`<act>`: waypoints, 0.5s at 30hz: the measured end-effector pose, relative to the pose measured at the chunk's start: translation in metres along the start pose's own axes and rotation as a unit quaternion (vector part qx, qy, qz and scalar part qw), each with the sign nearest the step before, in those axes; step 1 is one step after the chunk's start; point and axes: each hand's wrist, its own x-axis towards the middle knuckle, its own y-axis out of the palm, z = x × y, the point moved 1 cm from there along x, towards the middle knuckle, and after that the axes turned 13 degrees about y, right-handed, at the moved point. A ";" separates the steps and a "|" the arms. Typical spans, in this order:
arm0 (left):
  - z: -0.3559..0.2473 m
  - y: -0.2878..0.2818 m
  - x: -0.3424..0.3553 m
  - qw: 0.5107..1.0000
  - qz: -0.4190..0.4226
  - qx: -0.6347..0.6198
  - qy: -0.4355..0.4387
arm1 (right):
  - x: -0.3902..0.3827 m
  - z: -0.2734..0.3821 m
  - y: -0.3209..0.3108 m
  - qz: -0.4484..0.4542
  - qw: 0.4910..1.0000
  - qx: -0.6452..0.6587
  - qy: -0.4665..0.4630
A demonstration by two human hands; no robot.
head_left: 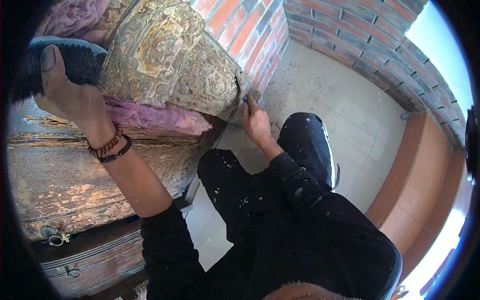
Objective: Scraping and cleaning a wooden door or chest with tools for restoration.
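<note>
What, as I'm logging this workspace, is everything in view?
brush: one, black, upper left
carved panel: one, gold-brown, upper middle
small item: one, blue-ended, panel's right corner
cloth: two stretches, purple, top left and below panel
cabinet: one, brown, left
ring pulls: two, metallic, lower left
brick walls: two, red-grey, top right
floor: one, grey, upper right
wooden ledge: one, brown, right
bracelets: two, brown and black, left wrist
sleeves: two, black, lower middle
trousers: one pair, black, centre
left grip: one, bare, on brush
right grip: one, bare, on small item

There are one black-bristled brush [82, 65], two bracelets [107, 148] and two ring pulls [59, 243].
</note>
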 end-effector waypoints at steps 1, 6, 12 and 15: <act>0.008 -0.017 0.002 0.990 0.038 0.117 0.066 | -0.002 0.006 -0.004 0.016 0.999 0.017 0.027; 0.007 -0.009 -0.012 0.927 0.069 0.311 0.199 | -0.017 0.008 -0.025 0.016 0.992 0.073 0.104; 0.011 -0.002 -0.011 0.927 0.064 0.245 0.277 | -0.036 0.009 -0.034 0.047 0.992 0.066 0.092; -0.002 0.002 -0.013 0.891 0.066 0.305 0.330 | -0.042 0.005 -0.029 0.047 0.998 0.008 0.036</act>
